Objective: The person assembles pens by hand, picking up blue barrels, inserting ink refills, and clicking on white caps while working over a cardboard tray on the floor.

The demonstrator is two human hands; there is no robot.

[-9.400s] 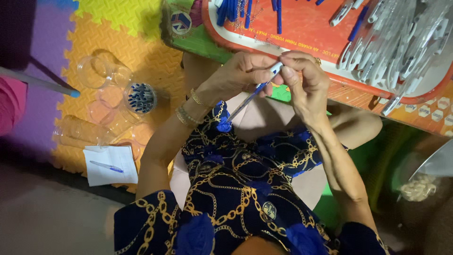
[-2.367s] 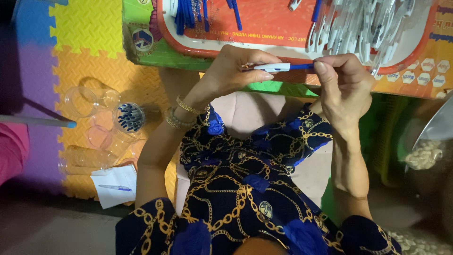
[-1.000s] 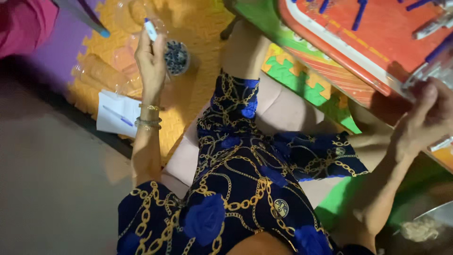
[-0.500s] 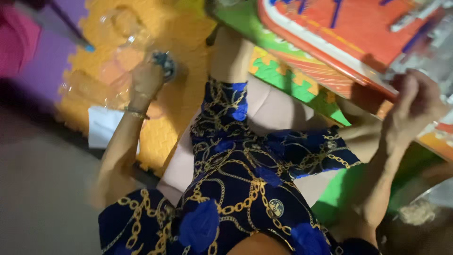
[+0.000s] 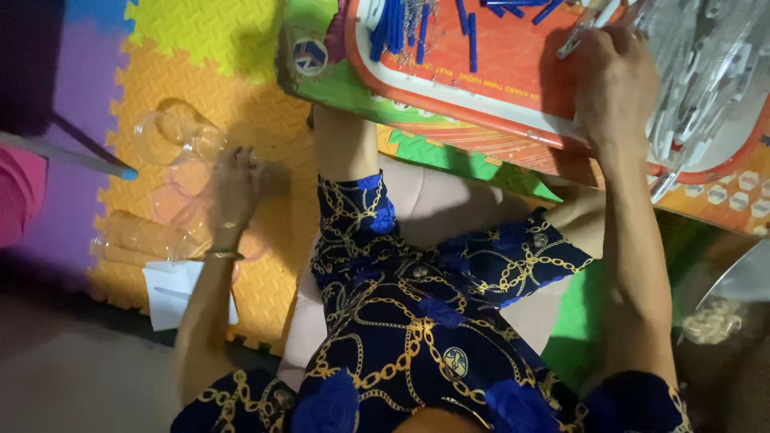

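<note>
step: L hand down at clear cups on mat, grip state can't tell | R hand on tray, grip closed on clear pen barrel | next, judged: needs a blue cap from tray

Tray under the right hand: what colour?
Orange-red tray with a white rim; head view, the only one.

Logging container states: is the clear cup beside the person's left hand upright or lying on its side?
On its side. The clear cup lies on the yellow foam mat, its round opening facing the camera, beside the left hand.
</note>
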